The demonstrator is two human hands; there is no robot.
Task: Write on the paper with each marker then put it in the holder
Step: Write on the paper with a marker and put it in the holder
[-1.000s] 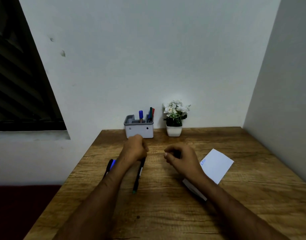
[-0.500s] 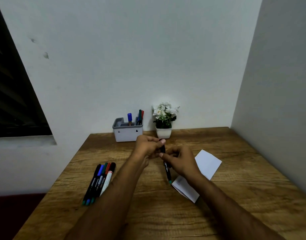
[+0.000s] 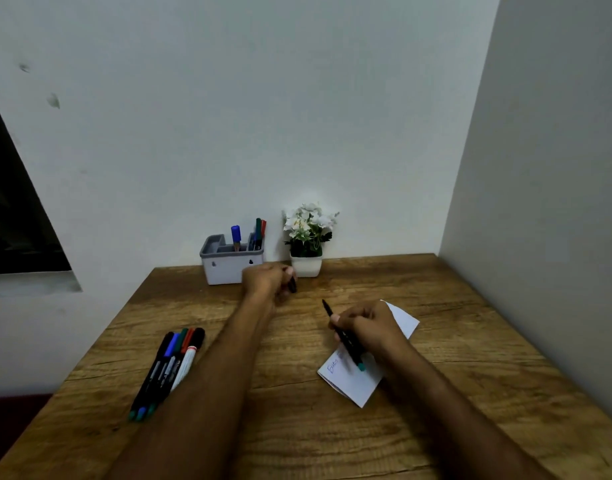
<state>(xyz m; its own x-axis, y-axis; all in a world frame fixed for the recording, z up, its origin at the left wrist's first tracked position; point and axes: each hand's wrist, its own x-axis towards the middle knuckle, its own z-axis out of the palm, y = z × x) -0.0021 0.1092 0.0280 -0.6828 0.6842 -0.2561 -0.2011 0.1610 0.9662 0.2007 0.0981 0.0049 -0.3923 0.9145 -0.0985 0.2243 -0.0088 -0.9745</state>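
Observation:
My right hand [image 3: 373, 327] grips an uncapped black marker [image 3: 344, 337] with a teal end, its tip pointing up and to the left, above the folded white paper [image 3: 358, 382]. The paper carries some blue writing near its left edge. My left hand [image 3: 266, 280] is closed around the marker's black cap [image 3: 292, 285], just in front of the grey holder [image 3: 228, 266]. The holder stands at the back of the table and has several markers upright in it. Several more markers [image 3: 169, 365] lie side by side on the table at the left.
A small white pot of white flowers [image 3: 307, 237] stands right of the holder against the back wall. The wooden table [image 3: 297, 427] meets a wall on the right. Its left edge drops to the floor. A dark window is at far left.
My hands have pulled apart: the left went back toward the holder with the cap, the right came down over the paper with the uncapped marker.

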